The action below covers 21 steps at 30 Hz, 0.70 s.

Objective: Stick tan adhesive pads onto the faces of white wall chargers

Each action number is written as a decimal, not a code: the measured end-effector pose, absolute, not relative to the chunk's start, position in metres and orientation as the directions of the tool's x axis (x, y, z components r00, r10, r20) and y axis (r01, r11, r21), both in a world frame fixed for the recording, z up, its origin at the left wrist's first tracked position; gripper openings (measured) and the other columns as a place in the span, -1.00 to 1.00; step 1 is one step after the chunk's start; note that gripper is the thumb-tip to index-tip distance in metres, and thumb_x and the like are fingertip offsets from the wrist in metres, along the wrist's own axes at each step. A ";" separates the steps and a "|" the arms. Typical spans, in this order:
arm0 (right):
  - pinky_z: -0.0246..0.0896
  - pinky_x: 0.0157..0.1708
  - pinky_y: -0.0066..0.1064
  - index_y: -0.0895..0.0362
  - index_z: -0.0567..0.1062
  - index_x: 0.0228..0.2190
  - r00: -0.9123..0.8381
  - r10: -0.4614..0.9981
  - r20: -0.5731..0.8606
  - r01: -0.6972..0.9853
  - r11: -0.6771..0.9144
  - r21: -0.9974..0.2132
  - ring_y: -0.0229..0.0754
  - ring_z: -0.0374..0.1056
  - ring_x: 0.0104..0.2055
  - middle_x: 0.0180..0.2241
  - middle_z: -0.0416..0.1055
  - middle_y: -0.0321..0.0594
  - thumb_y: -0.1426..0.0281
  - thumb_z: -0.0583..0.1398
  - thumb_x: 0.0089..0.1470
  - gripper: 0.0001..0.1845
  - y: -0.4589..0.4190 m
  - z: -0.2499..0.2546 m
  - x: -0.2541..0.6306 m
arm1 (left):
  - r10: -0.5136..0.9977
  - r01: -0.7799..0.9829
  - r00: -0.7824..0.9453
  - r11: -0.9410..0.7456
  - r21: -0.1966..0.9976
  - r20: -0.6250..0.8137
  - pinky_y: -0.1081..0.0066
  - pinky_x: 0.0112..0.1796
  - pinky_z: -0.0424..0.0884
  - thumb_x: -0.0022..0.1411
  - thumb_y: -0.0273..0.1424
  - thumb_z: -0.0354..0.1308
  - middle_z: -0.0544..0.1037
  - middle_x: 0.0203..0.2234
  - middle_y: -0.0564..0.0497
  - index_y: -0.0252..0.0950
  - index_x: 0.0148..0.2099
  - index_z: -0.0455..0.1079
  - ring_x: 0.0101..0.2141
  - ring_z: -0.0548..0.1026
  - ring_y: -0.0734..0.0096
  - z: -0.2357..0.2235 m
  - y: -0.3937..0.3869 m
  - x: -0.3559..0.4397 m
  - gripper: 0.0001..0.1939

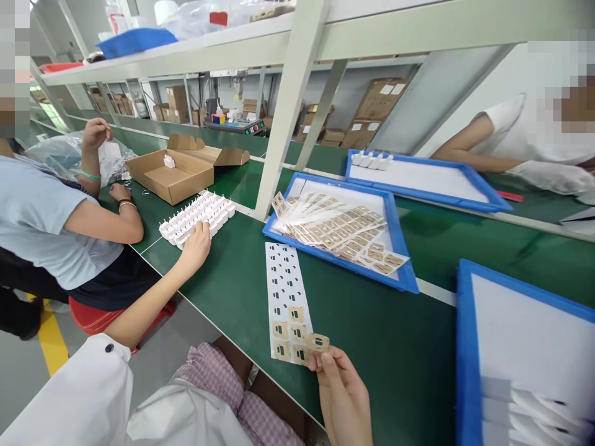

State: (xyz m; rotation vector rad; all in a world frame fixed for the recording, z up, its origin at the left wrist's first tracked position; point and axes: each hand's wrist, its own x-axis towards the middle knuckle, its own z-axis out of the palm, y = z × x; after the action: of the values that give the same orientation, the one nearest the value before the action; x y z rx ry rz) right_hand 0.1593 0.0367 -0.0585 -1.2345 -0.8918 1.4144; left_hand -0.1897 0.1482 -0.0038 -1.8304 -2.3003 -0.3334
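Right hand [343, 387]: tan sticker [318, 342] pinched between thumb and fingers.
Sticker sheet [284, 297]: laid on green bench [237, 297], beside right hand.
Left hand [196, 246]: curled at white plastic parts [198, 218]; grip cannot be told.

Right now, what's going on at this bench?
The person's right hand pinches a tan cut-out by a white backing sheet; the sheet's far part carries none. The left hand is at the rows of white parts; whether it grips one is unclear. More sheets of tan cut-outs lie in a blue-rimmed tray. A co-worker sits at left, near an open cardboard box.
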 end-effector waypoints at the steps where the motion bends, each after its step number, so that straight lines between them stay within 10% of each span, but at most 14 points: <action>1: 0.28 -0.36 -0.31 0.08 0.44 -0.55 0.031 0.974 -0.224 -0.226 -0.211 -0.951 -0.16 0.23 -0.42 -0.53 0.30 -0.28 -0.17 0.42 -0.17 -0.41 0.037 -0.058 0.159 | 0.933 0.974 -0.228 0.220 0.063 0.277 0.24 -0.14 0.51 0.42 -0.45 0.10 0.46 -0.04 -0.13 -0.38 0.04 0.36 -0.13 0.50 0.28 -0.003 0.150 -0.192 -0.81; 15: 0.24 -0.36 -0.35 0.09 0.42 -0.53 0.066 0.971 -0.232 -0.298 -0.203 -0.933 -0.21 0.23 -0.44 -0.57 0.29 -0.32 -0.14 0.46 -0.24 -0.40 0.038 -0.056 0.154 | 0.946 0.960 -0.153 0.073 0.270 0.286 0.01 0.05 0.48 0.34 -0.43 0.18 0.51 -0.05 -0.22 -0.36 0.03 0.40 0.01 0.50 0.02 0.001 0.135 -0.204 -0.76; 21: 0.23 -0.38 -0.36 0.11 0.45 -0.54 0.183 0.967 -0.179 -0.323 -0.113 -0.940 -0.23 0.22 -0.46 -0.56 0.28 -0.32 -0.01 0.47 -0.15 -0.50 0.030 -0.037 0.153 | 0.942 0.827 0.008 -0.195 0.527 0.336 0.26 -0.13 0.58 0.40 -0.18 0.06 0.44 0.02 -0.16 -0.21 0.21 0.29 -0.02 0.53 0.18 0.008 0.091 -0.170 -0.59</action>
State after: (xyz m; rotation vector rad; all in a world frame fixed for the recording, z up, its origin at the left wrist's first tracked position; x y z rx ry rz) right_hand 0.1528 0.0302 -0.0373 -1.1692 -0.7494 1.2901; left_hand -0.1703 0.0907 0.0075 -2.3489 -2.0947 -1.0620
